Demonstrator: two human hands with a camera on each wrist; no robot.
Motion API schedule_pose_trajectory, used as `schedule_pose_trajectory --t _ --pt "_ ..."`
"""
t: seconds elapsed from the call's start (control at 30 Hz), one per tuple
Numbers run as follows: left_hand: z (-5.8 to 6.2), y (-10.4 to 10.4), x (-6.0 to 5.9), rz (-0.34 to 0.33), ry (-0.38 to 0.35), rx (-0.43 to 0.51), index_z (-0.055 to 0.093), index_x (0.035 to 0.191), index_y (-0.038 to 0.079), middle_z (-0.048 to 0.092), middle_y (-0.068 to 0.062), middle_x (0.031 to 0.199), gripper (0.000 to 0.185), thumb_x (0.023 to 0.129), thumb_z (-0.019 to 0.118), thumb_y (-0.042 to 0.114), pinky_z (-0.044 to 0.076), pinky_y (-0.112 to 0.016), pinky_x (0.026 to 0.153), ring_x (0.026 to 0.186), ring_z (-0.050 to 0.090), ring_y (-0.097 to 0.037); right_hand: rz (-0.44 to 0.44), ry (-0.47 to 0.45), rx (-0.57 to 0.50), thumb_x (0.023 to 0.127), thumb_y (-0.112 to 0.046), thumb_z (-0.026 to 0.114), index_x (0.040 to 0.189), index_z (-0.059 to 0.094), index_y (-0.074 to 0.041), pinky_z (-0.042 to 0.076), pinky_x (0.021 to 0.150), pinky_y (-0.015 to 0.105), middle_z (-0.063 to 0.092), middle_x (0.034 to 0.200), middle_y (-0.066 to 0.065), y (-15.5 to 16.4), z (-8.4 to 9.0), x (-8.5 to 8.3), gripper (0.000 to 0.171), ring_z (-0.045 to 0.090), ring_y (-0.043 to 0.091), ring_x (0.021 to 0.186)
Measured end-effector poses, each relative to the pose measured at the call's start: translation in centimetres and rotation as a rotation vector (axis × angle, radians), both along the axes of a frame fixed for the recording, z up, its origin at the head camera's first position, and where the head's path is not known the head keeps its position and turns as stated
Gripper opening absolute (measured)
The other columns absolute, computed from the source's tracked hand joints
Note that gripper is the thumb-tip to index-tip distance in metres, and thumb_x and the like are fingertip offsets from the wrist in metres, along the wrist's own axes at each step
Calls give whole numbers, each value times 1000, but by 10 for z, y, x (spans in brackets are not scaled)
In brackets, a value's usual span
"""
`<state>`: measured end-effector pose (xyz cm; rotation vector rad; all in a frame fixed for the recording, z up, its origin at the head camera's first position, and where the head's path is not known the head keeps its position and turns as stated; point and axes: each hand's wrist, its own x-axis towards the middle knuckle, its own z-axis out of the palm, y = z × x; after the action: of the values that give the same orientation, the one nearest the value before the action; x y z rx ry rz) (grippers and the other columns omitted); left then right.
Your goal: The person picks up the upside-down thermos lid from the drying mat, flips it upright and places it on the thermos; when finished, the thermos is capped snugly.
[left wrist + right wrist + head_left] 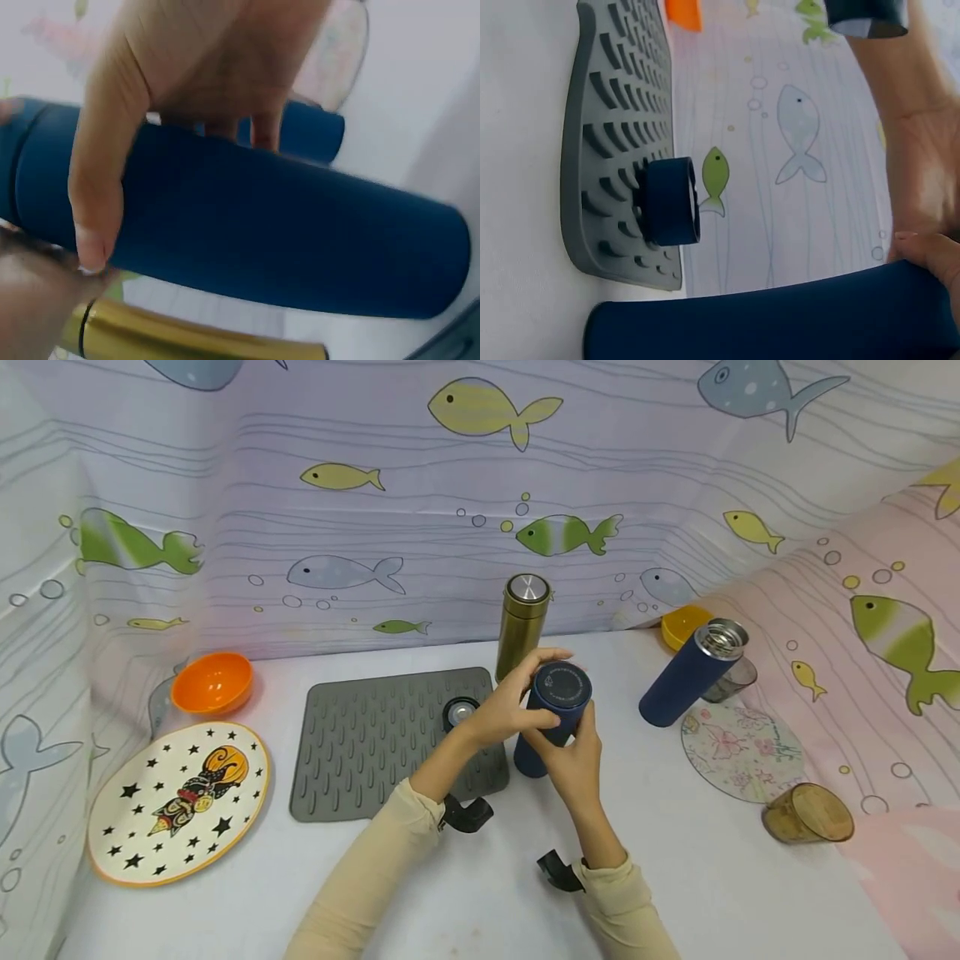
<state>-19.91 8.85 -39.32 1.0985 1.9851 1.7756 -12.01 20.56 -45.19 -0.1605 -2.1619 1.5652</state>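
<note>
Both hands are on an upright blue thermos (531,758), its base close over the white table. My left hand (504,706) holds it around the dark-topped lid (562,685), thumb in front and fingers behind. Lower down, my right hand (576,768) grips the body; its thumb lies across the blue wall in the left wrist view. Just behind stands a gold thermos (517,631) with a silver-topped lid. A second blue thermos (678,681), uncapped with its steel mouth showing, is to the right. A loose blue cap (671,202) sits on the grey ridged mat (375,743).
At left are an orange bowl (213,683) and a star-patterned oval plate (180,802). On the right lie a round floral mat (742,752), an amber glass (808,814), a clear glass (731,681) and a yellow bowl (684,625). A fish-print curtain (450,585) encloses the table.
</note>
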Motion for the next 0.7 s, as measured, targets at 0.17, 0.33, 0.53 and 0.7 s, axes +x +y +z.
schedule_pose_trajectory --t 0.17,0.33,0.53,0.7 --pt "3 3 3 166 231 -181 39 142 9 49 -9 139 83 76 83 34 41 -45 106 126 47 -25 11 -5 -19 79 -4 80 135 45 -2 44 100 52 62 124 19 0 0 -1 66 57 33 118" --pt "3 3 5 148 204 -155 38 144 6 49 -13 141 79 78 80 21 39 -45 109 126 49 -26 7 9 -2 79 -3 79 137 45 -2 45 100 54 62 127 19 0 -1 -1 68 58 35 119" --pt "3 5 8 315 409 -299 47 135 5 57 -9 125 83 72 85 44 41 -44 99 112 51 -24 21 34 -3 82 0 75 135 45 0 46 99 57 62 122 21 0 -1 0 61 58 37 118" --pt "1 1 7 109 126 -108 39 143 7 49 -10 142 78 78 79 18 39 -46 109 128 48 -25 19 19 3 81 -4 79 139 43 -1 45 101 56 61 128 19 0 0 1 68 57 36 121"
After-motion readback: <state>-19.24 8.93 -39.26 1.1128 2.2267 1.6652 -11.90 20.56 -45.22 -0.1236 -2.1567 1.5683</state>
